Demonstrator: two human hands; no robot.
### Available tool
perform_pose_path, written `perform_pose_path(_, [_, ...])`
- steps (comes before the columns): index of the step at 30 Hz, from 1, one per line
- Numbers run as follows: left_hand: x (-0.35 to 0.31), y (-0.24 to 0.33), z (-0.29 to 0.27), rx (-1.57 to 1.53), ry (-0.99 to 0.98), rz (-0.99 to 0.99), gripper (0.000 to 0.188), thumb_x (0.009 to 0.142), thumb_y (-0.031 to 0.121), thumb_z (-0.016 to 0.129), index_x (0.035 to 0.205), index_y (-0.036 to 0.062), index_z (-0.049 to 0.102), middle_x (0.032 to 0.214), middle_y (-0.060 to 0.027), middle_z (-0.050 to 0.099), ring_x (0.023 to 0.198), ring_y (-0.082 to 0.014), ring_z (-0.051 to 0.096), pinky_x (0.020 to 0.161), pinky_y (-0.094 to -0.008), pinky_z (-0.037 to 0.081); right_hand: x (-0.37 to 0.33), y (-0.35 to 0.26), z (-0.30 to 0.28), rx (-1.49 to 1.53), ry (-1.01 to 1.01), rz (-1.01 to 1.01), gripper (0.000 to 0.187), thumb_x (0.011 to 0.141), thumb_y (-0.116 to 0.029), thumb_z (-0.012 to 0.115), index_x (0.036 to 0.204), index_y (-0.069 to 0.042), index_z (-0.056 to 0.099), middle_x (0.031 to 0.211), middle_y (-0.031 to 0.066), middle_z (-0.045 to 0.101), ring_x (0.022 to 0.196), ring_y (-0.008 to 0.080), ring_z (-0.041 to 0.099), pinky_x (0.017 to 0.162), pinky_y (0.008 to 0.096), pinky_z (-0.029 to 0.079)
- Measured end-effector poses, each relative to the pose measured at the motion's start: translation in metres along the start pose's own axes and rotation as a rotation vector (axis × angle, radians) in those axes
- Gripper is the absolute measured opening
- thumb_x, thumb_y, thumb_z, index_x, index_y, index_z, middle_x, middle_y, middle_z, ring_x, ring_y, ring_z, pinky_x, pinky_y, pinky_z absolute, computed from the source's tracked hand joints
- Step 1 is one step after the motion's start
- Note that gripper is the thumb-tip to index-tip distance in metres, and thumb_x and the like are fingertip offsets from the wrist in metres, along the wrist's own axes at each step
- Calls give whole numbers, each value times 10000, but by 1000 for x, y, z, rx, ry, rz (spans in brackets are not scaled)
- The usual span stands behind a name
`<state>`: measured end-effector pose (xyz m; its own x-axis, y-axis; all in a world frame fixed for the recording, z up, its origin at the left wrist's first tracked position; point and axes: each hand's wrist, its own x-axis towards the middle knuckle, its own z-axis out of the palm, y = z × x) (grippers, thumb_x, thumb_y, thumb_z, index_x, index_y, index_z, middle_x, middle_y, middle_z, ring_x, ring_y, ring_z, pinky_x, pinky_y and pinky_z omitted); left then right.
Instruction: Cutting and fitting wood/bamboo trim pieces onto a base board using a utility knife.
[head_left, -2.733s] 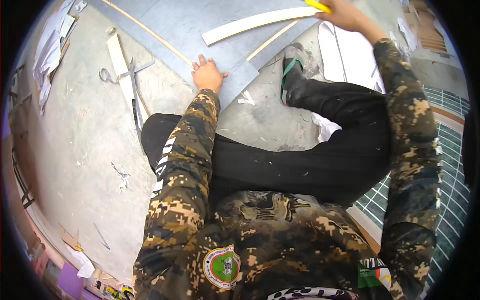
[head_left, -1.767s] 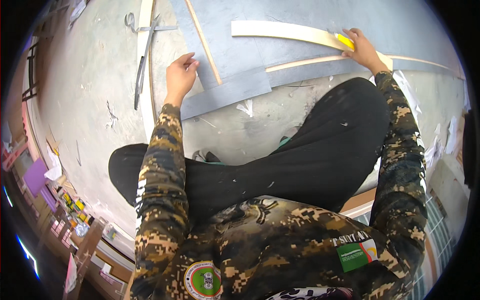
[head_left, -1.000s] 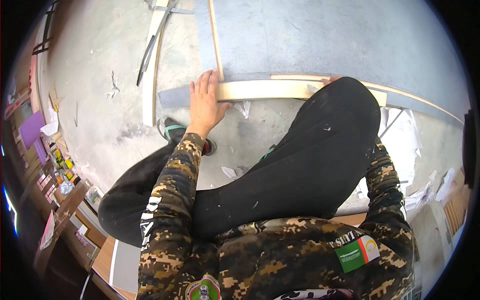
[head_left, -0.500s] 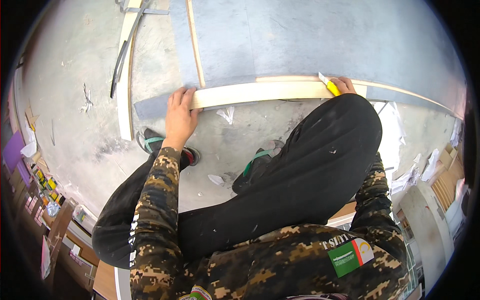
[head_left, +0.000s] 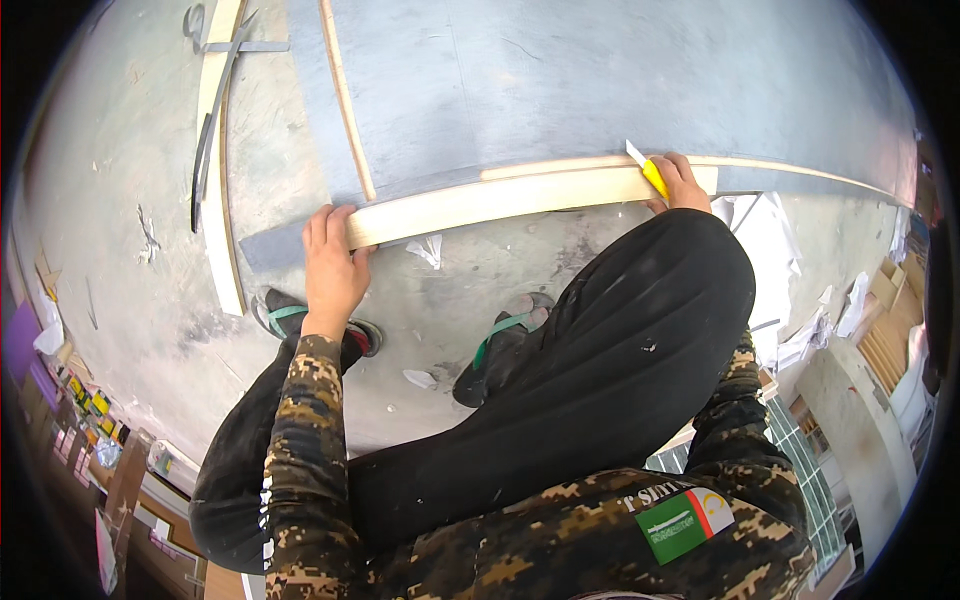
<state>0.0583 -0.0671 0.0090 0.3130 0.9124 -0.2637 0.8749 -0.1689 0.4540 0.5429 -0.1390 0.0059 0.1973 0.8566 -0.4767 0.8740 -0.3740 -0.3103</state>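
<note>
A pale wooden strip [head_left: 500,197] lies along the near edge of a large blue-grey sheet [head_left: 560,80]. My left hand [head_left: 333,262] is closed over the strip's left end, its fingers on top and the thumb at the near edge. Near the right end, my right hand [head_left: 680,183] is closed around a yellow utility knife [head_left: 654,178], its blade out and pointing up and away over the sheet. That hand also rests against the strip, and its fingertips are partly hidden. A thin wooden batten [head_left: 800,166] runs along the strip's far side.
Another batten [head_left: 347,105] crosses the sheet's left part. On the floor at left lies a long board [head_left: 218,250] with dark strips [head_left: 207,160] across it. White paper [head_left: 765,240] lies right of my raised knee. Paper scraps [head_left: 427,250] and my sandalled feet are near the strip.
The whole view has shifted, so the strip, sheet and floor boards sit further left. More of my right hand shows beyond the knee. Both hands keep their places on the strip.
</note>
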Motion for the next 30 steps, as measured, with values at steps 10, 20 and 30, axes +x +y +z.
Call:
perform_pose_path(10, [18, 86, 39, -140, -84, 332, 577, 790, 184, 805, 1285, -4, 576, 1298, -211, 561, 1265, -383, 517, 1130, -449, 402, -2, -9, -8, 2, -14, 13, 595, 755, -45, 822, 1295, -112, 582, 1348, 85, 538, 1132, 384, 619, 945, 450, 511])
perform_pose_path(20, [56, 175, 123, -174, 6, 379, 596, 775, 220, 806, 1263, -23, 566, 1270, -144, 548, 1187, -320, 515, 1028, -435, 410, -2, 1, -9, -35, -2, -35, 563, 783, -5, 781, 1294, -125, 577, 1347, 95, 539, 1129, 388, 620, 937, 452, 523])
perform_pose_path(30, [58, 176, 122, -130, -60, 326, 589, 777, 235, 803, 1244, -32, 564, 1219, -132, 525, 1161, -320, 484, 995, -435, 391, 1, 14, -21, 41, -31, -92, 543, 789, 16, 757, 1289, -67, 560, 1341, 112, 562, 1151, 403, 599, 951, 436, 513])
